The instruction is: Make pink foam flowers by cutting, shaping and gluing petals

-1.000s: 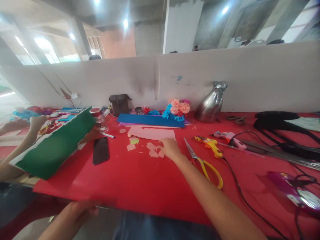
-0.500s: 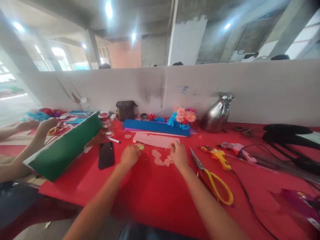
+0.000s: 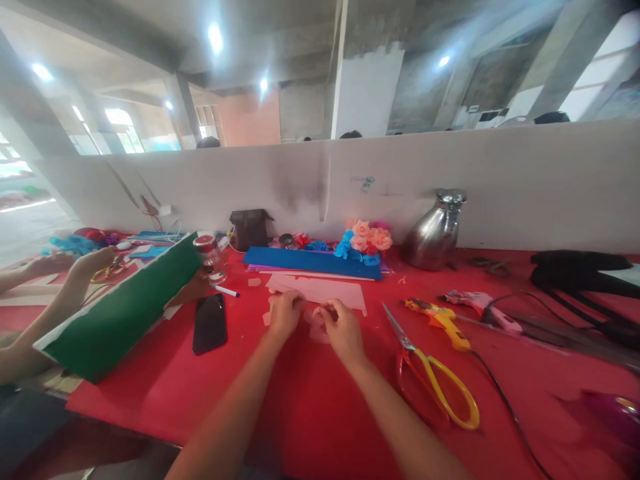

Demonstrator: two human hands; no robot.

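Note:
My left hand [image 3: 286,315] is closed in a pinch over the red tabletop, fingertips pointing to the right. What it holds is hidden behind the fingers. Facing it, my right hand [image 3: 343,330] pinches a small pink paper piece [image 3: 318,315], slightly blurred. More pink scraps lie under the right fingertips, partly covered. Just behind both hands stretches a pale pink paper strip [image 3: 333,292]. Another pink scrap [image 3: 255,282] rests left of the strip.
Yellow-handled scissors [image 3: 435,373] and a yellow glue gun [image 3: 443,323] lie to the right. On the left are a phone [image 3: 209,323], a marker [image 3: 227,291], a glass jar [image 3: 213,260] and a green board [image 3: 123,313]. Blue sheets [image 3: 310,261], paper flowers [image 3: 369,239] and a steel jug [image 3: 434,230] stand behind.
My left hand has moved right, toward the right hand, and its yellow-green bit no longer shows clearly. My right hand has shifted slightly left and down, off the strip and over the scraps.

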